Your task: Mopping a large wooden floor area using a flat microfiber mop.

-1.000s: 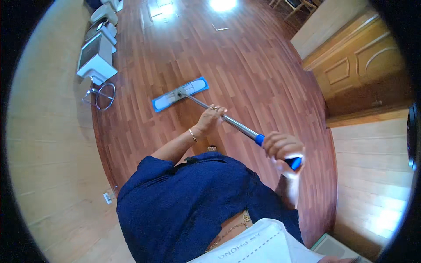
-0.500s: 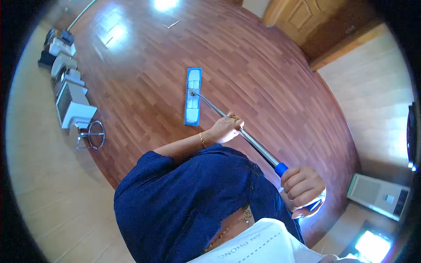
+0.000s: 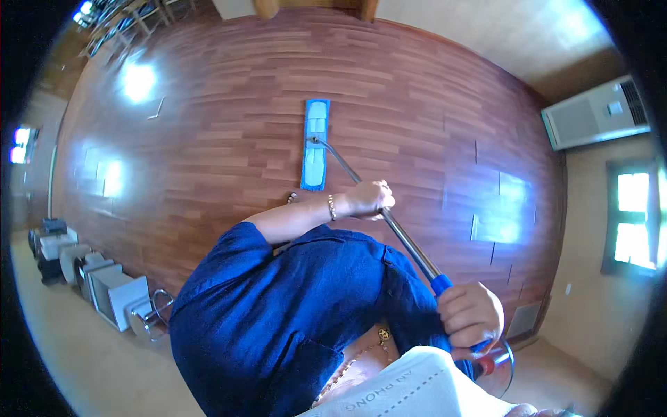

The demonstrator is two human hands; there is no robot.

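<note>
A flat mop with a long blue rectangular head rests on the wood-look floor ahead of me. Its metal handle slants from the middle of the head down toward my right side. My left hand, with a bracelet at the wrist, is closed around the middle of this handle. Lower down, my right hand wraps the blue grip near the handle's end. Both hands have their fingers curled around the mop, and the end of the handle is partly hidden by my right hand.
Along the left wall stand a chrome-legged stool, a white boxy item and several other pieces. A tall white air-conditioner unit stands at the right wall, near a window. Wooden furniture is at the far left.
My view has turned to the right: the air conditioner sits higher in the picture, the stool and boxes lower. The mop has swung round with me. Both hands keep their hold on the handle.
</note>
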